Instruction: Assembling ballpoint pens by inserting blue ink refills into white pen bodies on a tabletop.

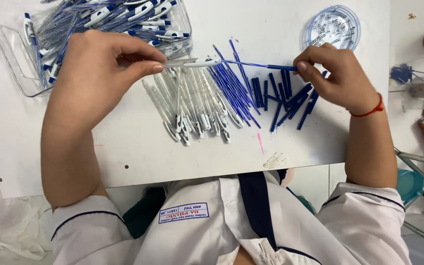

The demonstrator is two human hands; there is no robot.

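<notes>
Your left hand point(105, 61) pinches a clear pen barrel point(192, 63) above the tabletop point(290, 142). Your right hand point(337, 73) has its fingers closed on a blue refill point(256, 65), whose tip enters the barrel, over the loose barrels point(187, 105).

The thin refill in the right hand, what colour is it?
Blue. The refill shows best in the head view, between the right hand and the clear barrel.

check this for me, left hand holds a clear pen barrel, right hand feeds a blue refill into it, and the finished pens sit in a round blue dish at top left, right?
One detail is off. In the head view the finished pens sit in a clear rectangular tray at top left, not a round blue dish. The rest holds: the left hand holds the clear pen barrel and the right hand feeds the blue refill into it.
</notes>
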